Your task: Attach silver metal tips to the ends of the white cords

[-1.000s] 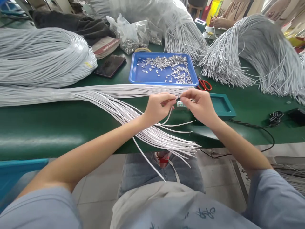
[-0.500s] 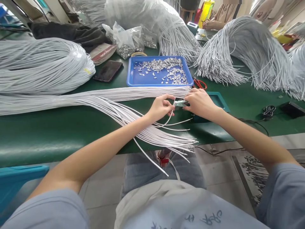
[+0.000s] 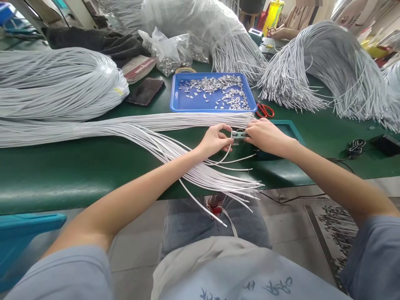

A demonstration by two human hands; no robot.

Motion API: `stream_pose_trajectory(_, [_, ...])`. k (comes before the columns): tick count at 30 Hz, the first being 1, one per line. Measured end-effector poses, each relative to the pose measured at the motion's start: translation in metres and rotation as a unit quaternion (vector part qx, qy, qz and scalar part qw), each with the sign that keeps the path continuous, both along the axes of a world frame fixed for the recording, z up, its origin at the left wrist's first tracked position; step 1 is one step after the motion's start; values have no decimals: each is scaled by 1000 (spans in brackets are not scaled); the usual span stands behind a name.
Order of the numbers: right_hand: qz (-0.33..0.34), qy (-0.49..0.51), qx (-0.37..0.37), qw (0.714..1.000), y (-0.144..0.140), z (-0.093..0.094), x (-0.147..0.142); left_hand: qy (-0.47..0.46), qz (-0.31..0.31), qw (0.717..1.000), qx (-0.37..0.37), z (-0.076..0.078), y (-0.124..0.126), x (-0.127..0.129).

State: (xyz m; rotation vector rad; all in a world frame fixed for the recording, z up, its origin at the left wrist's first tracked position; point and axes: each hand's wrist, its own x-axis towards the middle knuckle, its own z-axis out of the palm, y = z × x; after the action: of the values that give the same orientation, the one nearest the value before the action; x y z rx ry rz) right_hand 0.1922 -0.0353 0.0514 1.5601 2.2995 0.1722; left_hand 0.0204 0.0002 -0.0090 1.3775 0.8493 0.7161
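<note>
My left hand (image 3: pixel 215 141) is closed, pinching a white cable (image 3: pixel 228 153) near its end, between thumb and fingers. My right hand (image 3: pixel 268 135) grips a small shiny metal hand tool (image 3: pixel 239 135), whose exact kind I cannot make out. The tool's front meets the fingertips of my left hand, where the cable's end is partly hidden. Below my left forearm, loose white cables (image 3: pixel 215 179) fan out over the table's front edge. Behind both hands runs a straight bundle of white cables (image 3: pixel 175 121), its ends partly covered by my right hand.
A blue tray (image 3: pixel 184 99) holds many small metal pieces (image 3: pixel 215 83). Red-handled scissors (image 3: pixel 265 110) lie beside it. A teal tray (image 3: pixel 292 128) sits behind my right wrist. Grey cable bundles (image 3: pixel 59 85) and a dark phone (image 3: pixel 146 91) are leftward; another grey bundle (image 3: pixel 331 50) arches at right.
The metal tool has turned slightly between my hands and shows more of its flat side. Both hands keep their grip. The whole view has shifted a little.
</note>
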Motion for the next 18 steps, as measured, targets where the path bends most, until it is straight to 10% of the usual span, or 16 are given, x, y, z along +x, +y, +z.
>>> stream_pose_trajectory(18, [-145,224,71,961,2,-13,26,-10,-26,999,-23,-7,4,-3])
